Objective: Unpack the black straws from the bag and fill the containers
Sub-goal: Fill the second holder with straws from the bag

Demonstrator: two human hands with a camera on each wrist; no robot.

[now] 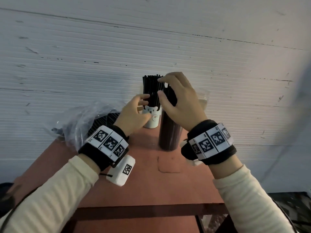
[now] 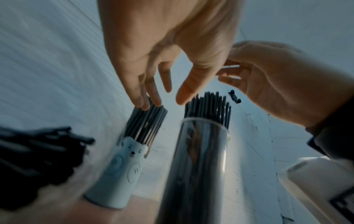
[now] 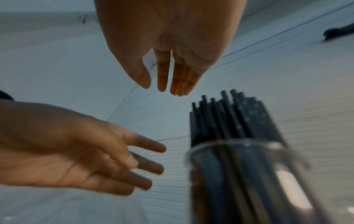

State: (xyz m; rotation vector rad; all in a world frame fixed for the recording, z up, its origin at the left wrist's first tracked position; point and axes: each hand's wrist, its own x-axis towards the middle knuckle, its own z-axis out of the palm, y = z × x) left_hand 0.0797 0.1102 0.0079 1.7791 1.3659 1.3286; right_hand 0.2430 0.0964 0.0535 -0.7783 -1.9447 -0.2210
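Note:
A white bear cup point(image 1: 151, 117) point(image 2: 122, 169) stands at the table's far end with black straws point(image 1: 150, 86) point(image 2: 147, 121) upright in it. Right beside it is a tall clear cylinder point(image 1: 170, 133) point(image 2: 201, 159) point(image 3: 249, 174) packed with black straws point(image 2: 210, 106) point(image 3: 229, 118). My left hand point(image 1: 144, 105) point(image 2: 164, 103) has straight fingers that touch the tops of the cup's straws. My right hand point(image 1: 159, 87) point(image 3: 162, 89) hovers over the cylinder's straw tops with relaxed fingers and holds nothing. The clear plastic bag point(image 1: 80, 121), with more straws point(image 2: 38, 151) inside, lies to the left.
The reddish-brown table point(image 1: 151, 174) is narrow, and its front edge point(image 1: 151, 211) lies near me. A white ribbed wall point(image 1: 151, 47) rises right behind the containers. Something clear point(image 1: 202, 98) shows partly behind my right hand. Dark clutter point(image 1: 294, 209) sits low at the right.

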